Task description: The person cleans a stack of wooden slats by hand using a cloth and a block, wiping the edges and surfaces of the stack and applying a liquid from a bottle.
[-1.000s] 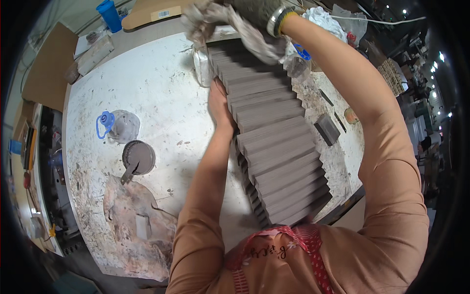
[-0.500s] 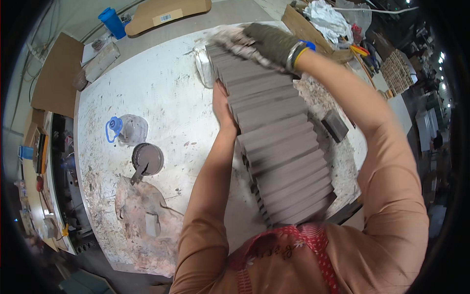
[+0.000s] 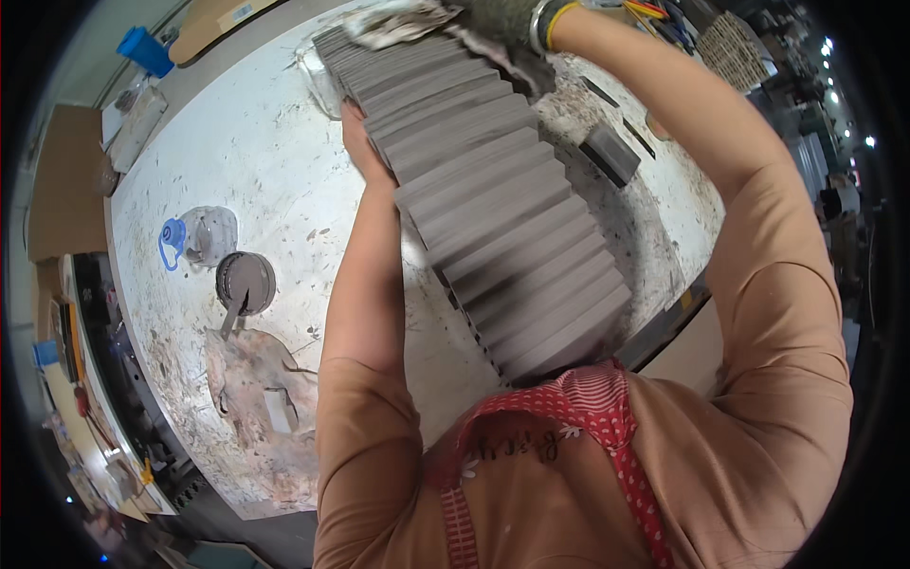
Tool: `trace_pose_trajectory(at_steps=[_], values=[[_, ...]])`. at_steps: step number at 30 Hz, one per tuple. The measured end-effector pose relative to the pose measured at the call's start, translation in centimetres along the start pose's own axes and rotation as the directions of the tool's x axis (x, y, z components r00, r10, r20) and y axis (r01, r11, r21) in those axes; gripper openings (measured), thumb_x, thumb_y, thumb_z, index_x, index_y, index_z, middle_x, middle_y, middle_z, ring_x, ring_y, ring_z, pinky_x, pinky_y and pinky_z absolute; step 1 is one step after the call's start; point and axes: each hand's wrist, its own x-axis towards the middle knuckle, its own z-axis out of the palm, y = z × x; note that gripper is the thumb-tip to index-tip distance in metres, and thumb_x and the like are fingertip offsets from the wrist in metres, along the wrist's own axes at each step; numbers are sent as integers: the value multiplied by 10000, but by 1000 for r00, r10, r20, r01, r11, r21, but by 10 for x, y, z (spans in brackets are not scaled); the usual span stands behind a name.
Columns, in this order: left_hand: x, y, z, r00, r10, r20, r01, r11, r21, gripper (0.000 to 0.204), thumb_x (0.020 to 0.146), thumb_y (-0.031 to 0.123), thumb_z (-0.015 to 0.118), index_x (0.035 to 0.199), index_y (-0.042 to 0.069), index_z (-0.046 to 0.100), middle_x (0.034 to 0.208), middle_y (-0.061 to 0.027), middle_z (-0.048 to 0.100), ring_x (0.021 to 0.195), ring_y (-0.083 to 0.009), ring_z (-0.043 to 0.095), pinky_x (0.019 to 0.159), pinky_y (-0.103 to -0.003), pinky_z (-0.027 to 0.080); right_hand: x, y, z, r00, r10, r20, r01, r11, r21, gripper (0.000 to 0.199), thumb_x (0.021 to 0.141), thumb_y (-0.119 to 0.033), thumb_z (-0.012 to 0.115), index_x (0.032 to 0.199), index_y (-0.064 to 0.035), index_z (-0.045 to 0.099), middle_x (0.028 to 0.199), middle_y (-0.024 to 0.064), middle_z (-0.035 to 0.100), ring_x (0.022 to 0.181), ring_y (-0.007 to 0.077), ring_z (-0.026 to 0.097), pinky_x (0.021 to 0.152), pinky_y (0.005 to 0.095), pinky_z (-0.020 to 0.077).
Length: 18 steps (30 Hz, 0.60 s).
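Ridged grey block [image 3: 502,185] lies on white table [image 3: 289,161], near to far. Left hand [image 3: 360,140] against its left side, finger closure unclear; gloved right hand [image 3: 504,19] grips stained cloth [image 3: 403,26] at far end. Probably heavy, stiff, chip-prone ridges; hold by long sides.

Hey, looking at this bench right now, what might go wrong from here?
The bare left hand sits against the ridged grey block, so it might get scraped. The loose cloth at the gloved right hand could snag on that block. The scraper juts out of the round tub and might get knocked.
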Motion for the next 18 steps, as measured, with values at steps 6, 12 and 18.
trace_pose_trajectory(at_steps=[6, 12, 18], values=[[-4, 33, 23, 976, -216, 10, 211, 939, -270, 287, 944, 286, 421, 1047, 37, 518, 931, -93, 618, 809, -191, 590, 746, -311, 493, -35, -37, 5, 978, -110, 178, 127, 988, -87, 207, 803, -151, 559, 979, -77, 639, 872, 94, 677, 670, 208, 628, 678, 368, 516], [-8, 49, 28, 930, -364, -51, 322, 876, -359, 323, 956, 292, 405, 1103, 28, 519, 987, -91, 611, 860, -202, 600, 764, -338, 517, -101, -2, 6, 947, 209, 243, -256, 949, 182, 382, 784, -161, 580, 1158, -83, 587, 1013, 178, 624, 974, 255, 609, 819, 355, 494], [-18, 56, 22, 975, -222, -25, 213, 958, -193, 370, 968, 318, 397, 1166, 29, 516, 1050, -92, 602, 918, -206, 600, 790, -340, 523, -194, 84, -7, 909, 417, -28, -415, 892, -179, 383, 849, -238, 581, 1207, -104, 546, 1167, 146, 574, 1052, 293, 575, 890, 401, 467]])
